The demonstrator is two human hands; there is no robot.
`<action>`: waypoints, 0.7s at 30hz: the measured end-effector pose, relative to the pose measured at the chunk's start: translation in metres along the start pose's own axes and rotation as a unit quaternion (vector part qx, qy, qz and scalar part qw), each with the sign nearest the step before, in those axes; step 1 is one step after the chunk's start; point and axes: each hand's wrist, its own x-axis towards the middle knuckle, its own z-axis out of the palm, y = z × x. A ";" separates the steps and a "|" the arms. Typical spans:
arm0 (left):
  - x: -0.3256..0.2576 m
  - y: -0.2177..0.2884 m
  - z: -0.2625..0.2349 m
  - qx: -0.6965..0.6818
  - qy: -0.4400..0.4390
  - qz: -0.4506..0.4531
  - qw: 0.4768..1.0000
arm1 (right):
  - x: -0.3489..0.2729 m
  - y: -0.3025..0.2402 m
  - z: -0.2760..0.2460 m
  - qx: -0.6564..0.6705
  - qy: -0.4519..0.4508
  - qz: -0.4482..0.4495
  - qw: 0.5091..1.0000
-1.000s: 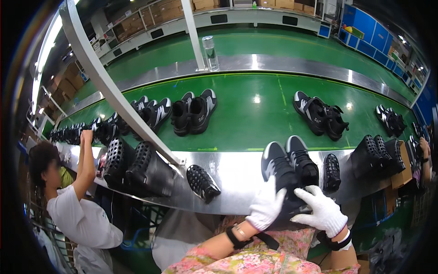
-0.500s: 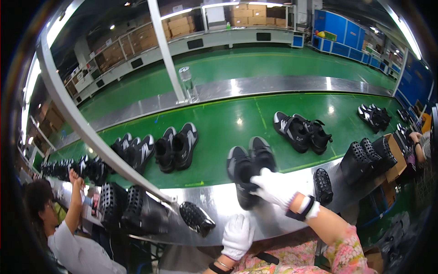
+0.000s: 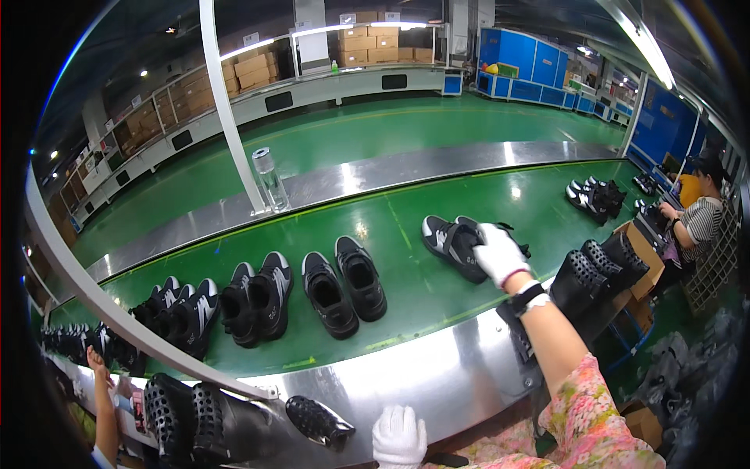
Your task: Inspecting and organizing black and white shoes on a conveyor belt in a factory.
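Observation:
My white-gloved right hand (image 3: 500,254) reaches over the green surface, its fingers bent down onto one of a pair of black sneakers. Its mate, a black sneaker with a grey toe (image 3: 455,246), stands just left of the hand, and the gripped one is mostly hidden. Nearer the middle, another pair of black sneakers (image 3: 344,289) stands upright with toes pointing away. My gloved left hand (image 3: 399,436) rests flat on the metal ledge (image 3: 422,371) with nothing in it. Left of it lies a black studded shoe form (image 3: 316,418).
More black sneakers (image 3: 256,301) line the green surface (image 3: 406,320) leftward. Large studded black forms (image 3: 187,418) stand at the left, others (image 3: 598,266) by a cardboard box (image 3: 644,258) at right. A clear bottle (image 3: 269,181) stands beyond. Another person (image 3: 699,223) works at far right.
My right hand has let go of the middle pair, now fully on the green surface, and moved right onto the other pair. The view has shifted rightward. My left hand stays on the ledge.

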 end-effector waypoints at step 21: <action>-0.003 0.002 0.008 0.053 0.002 0.052 0.997 | 0.003 0.015 0.033 -0.123 -0.173 -0.037 0.977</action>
